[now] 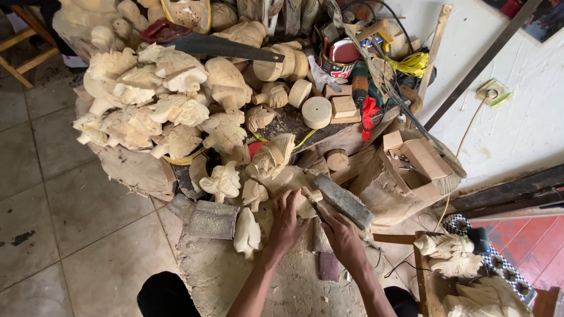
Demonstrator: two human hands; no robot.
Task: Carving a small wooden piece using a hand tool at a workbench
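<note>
Left hand (286, 218): fingers spread and pressed flat on a pale wooden carving blank (296, 196), pinning it to the dust-covered work stump (235, 276).
Right hand (341, 235): closed around the handle of a heavy grey mallet (343, 201), whose block head lies just beside the blank; whether a chisel sits under it cannot be told.
Blank: rough-shaped, little detail visible beneath the fingers; by appearance an early stage, with most carving left.
Just beside the left hand: small carved figure (247, 233), a flat grey block (212, 219), further roughed figures (222, 181).
Right, near: low bench with two more carvings (451, 253).
Middle distance: large heap of finished-looking pale carvings (153, 100), suggesting many pieces already done.
Beyond: round wooden discs (316, 111), a handsaw (205, 42) laid across the heap, a paint tin (339, 58), tangled cables and tools.
Far right: white wall with a socket (490, 91).
</note>
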